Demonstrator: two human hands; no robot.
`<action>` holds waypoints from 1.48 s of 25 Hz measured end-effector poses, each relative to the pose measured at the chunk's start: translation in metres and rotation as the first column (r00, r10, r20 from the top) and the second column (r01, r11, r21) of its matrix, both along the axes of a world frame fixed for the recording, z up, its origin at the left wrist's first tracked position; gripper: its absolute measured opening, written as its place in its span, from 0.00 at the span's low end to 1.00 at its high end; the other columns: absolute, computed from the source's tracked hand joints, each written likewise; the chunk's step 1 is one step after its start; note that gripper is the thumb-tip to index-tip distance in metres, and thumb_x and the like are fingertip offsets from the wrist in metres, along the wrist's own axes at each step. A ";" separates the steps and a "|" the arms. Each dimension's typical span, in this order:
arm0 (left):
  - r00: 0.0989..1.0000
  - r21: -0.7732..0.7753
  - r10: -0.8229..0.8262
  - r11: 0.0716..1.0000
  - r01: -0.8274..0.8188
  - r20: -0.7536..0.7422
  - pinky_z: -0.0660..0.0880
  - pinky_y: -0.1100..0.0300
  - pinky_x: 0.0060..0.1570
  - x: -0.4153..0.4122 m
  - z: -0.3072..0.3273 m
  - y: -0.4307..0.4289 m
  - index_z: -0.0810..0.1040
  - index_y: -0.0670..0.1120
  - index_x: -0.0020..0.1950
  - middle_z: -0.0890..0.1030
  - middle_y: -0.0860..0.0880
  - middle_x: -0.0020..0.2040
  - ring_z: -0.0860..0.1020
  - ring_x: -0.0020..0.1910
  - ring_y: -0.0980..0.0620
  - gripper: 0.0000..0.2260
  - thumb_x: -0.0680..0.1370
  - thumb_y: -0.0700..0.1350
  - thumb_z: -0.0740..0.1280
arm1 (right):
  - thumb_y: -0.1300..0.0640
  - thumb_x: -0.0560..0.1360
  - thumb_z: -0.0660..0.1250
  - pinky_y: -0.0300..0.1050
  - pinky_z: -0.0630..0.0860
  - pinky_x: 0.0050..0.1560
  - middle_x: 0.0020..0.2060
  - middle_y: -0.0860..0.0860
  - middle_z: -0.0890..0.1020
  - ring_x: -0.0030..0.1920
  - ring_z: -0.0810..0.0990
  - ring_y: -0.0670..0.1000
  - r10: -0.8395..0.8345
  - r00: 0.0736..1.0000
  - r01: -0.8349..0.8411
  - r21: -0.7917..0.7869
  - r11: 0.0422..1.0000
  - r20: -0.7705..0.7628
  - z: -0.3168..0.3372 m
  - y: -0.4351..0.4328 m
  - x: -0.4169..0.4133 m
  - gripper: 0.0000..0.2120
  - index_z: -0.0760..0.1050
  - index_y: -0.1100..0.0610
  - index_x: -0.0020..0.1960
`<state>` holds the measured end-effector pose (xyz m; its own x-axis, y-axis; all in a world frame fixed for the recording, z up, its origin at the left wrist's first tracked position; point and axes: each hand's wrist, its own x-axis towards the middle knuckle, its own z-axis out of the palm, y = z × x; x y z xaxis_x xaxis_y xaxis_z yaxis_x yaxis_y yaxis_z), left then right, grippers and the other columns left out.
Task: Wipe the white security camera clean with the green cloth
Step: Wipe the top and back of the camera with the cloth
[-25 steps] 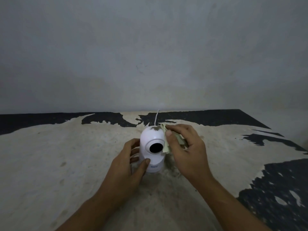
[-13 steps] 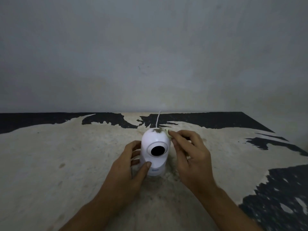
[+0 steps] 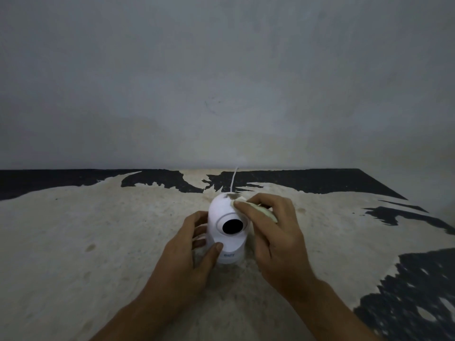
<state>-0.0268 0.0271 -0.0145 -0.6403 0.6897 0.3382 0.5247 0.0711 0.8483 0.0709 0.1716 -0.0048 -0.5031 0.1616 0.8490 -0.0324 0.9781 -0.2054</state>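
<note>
Forearms: both enter from the bottom edge and converge toward the middle of the table.
Left hand [image 3: 190,252]: wrapped around the lower left side of the camera; the thumb lies across the front of the base, just above a small blue logo, and the other fingers curl behind the left flank. Closed grip on the body.
Right hand [image 3: 275,232]: on the right side of the camera, fingers bent and closed over the cloth; the index fingertip presses the cloth onto the upper right of the dome.
Cloth [image 3: 267,212]: pale green, bunched up — mostly hidden under the right fingers. One corner shows at the top of the dome, another edge shows between thumb and fingers. In contact with the camera.
Camera [image 3: 227,223]: white, dome-headed, standing upright on the table between the two hands, near the middle of the frame. The round black lens faces the viewer and sits inside an oval ring.
Dirt mark [image 3: 230,196]: a brownish smudge at the very top of the dome, just left of the cloth corner.
Cable [image 3: 234,179]: thin and white, rising from behind the camera top toward the wall.
Table [image 3: 98,242]: worn surface, pale beige where the coating is gone, with ragged black patches along the far edge and at the right side.
Wall [image 3: 221,82]: plain grey, dimly lit — directly behind the table's far edge.
</note>
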 end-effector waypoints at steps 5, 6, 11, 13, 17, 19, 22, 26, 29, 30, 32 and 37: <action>1.000 0.012 -0.002 1.000 0.003 -0.017 0.68 0.73 0.52 0.001 -0.001 -0.001 0.60 0.59 0.62 0.71 0.61 0.60 0.72 0.54 0.66 0.25 0.67 0.58 0.62 | 0.63 0.76 0.58 0.42 0.74 0.55 0.53 0.47 0.75 0.54 0.73 0.48 -0.046 0.999 0.043 -0.212 0.976 -0.009 -0.006 0.012 -0.010 0.16 0.75 0.54 0.61; 1.000 0.014 -0.003 1.000 0.004 -0.011 0.68 0.73 0.52 0.001 -0.001 -0.001 0.61 0.59 0.63 0.71 0.61 0.61 0.72 0.55 0.65 0.25 0.67 0.58 0.62 | 0.64 0.75 0.58 0.43 0.74 0.55 0.53 0.47 0.76 0.54 0.74 0.48 -0.048 0.999 0.043 -0.229 0.973 -0.013 -0.006 0.014 -0.010 0.17 0.75 0.54 0.61; 1.000 0.005 0.003 1.000 -0.003 -0.001 0.69 0.71 0.53 0.000 -0.001 0.000 0.61 0.58 0.63 0.71 0.60 0.61 0.73 0.55 0.63 0.26 0.67 0.58 0.62 | 0.60 0.76 0.57 0.37 0.71 0.58 0.54 0.47 0.75 0.56 0.74 0.48 0.048 0.997 -0.058 -0.186 0.981 -0.059 -0.002 0.005 -0.008 0.16 0.75 0.55 0.61; 1.000 0.011 0.005 1.000 -0.005 0.002 0.71 0.66 0.57 0.000 -0.001 0.000 0.62 0.56 0.65 0.72 0.57 0.62 0.73 0.59 0.59 0.28 0.67 0.58 0.62 | 0.61 0.76 0.57 0.36 0.72 0.58 0.54 0.46 0.75 0.56 0.74 0.47 0.023 1.000 -0.028 -0.257 0.966 -0.021 -0.005 0.007 -0.012 0.16 0.73 0.52 0.62; 1.000 0.000 0.021 1.000 -0.021 0.020 0.71 0.65 0.57 0.001 0.000 0.000 0.62 0.54 0.66 0.72 0.56 0.64 0.73 0.59 0.58 0.29 0.67 0.58 0.63 | 0.64 0.76 0.59 0.33 0.71 0.58 0.53 0.47 0.78 0.56 0.76 0.47 0.009 1.000 -0.011 -0.351 0.936 -0.009 0.000 0.011 -0.012 0.16 0.75 0.51 0.60; 0.999 0.003 0.022 1.000 -0.022 0.029 0.71 0.65 0.57 0.000 0.000 0.000 0.62 0.54 0.66 0.73 0.56 0.63 0.73 0.58 0.59 0.30 0.66 0.58 0.64 | 0.65 0.75 0.59 0.34 0.72 0.58 0.54 0.49 0.79 0.56 0.76 0.47 0.031 0.999 -0.036 -0.327 0.944 -0.021 0.004 0.007 -0.012 0.16 0.77 0.55 0.59; 1.000 0.006 0.016 1.000 -0.017 0.024 0.71 0.70 0.54 0.000 -0.001 0.000 0.62 0.55 0.66 0.73 0.56 0.63 0.74 0.56 0.62 0.29 0.66 0.58 0.64 | 0.64 0.75 0.58 0.39 0.73 0.59 0.54 0.48 0.78 0.56 0.75 0.48 0.041 0.998 -0.024 -0.368 0.929 0.038 0.003 0.007 -0.017 0.17 0.76 0.54 0.59; 0.999 -0.006 0.011 1.000 -0.011 0.036 0.73 0.57 0.60 0.000 0.000 -0.001 0.62 0.58 0.64 0.73 0.57 0.62 0.73 0.58 0.59 0.28 0.66 0.59 0.64 | 0.63 0.75 0.57 0.44 0.75 0.58 0.53 0.47 0.79 0.55 0.76 0.49 0.014 0.998 0.008 -0.395 0.919 0.054 0.006 0.016 -0.017 0.17 0.77 0.53 0.58; 0.999 -0.004 0.006 1.000 -0.005 0.040 0.72 0.64 0.56 -0.001 -0.001 0.000 0.60 0.62 0.60 0.72 0.62 0.58 0.73 0.54 0.63 0.25 0.66 0.59 0.64 | 0.60 0.75 0.55 0.36 0.71 0.59 0.54 0.47 0.78 0.57 0.75 0.47 0.061 0.997 -0.042 -0.375 0.926 0.039 0.011 0.010 -0.018 0.17 0.76 0.52 0.59; 0.999 -0.004 0.007 1.000 -0.006 0.036 0.71 0.67 0.55 0.000 0.000 0.001 0.60 0.63 0.59 0.71 0.63 0.57 0.73 0.53 0.64 0.24 0.66 0.59 0.64 | 0.57 0.75 0.54 0.36 0.71 0.59 0.54 0.48 0.78 0.57 0.74 0.47 0.075 0.995 -0.047 -0.376 0.926 0.060 0.010 0.009 -0.019 0.18 0.76 0.53 0.60; 0.999 -0.001 0.012 1.000 -0.012 0.038 0.71 0.67 0.55 0.000 -0.001 0.001 0.60 0.62 0.60 0.72 0.63 0.57 0.73 0.54 0.63 0.25 0.66 0.59 0.64 | 0.55 0.74 0.54 0.41 0.72 0.59 0.55 0.49 0.79 0.57 0.74 0.48 0.067 0.992 -0.021 -0.376 0.927 0.110 0.006 0.013 -0.022 0.19 0.76 0.53 0.61; 0.999 -0.012 0.009 1.000 -0.008 0.054 0.71 0.68 0.53 0.000 0.002 0.001 0.60 0.61 0.61 0.69 0.66 0.54 0.71 0.51 0.68 0.26 0.65 0.59 0.63 | 0.55 0.75 0.53 0.39 0.71 0.60 0.55 0.50 0.78 0.57 0.74 0.47 0.066 0.995 -0.037 -0.359 0.933 0.069 0.009 0.013 -0.019 0.19 0.76 0.53 0.61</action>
<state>-0.0272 0.0285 -0.0130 -0.6633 0.6876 0.2953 0.4777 0.0853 0.8744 0.0523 0.1846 0.0045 -0.5815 0.4184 0.6977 -0.0503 0.8375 -0.5442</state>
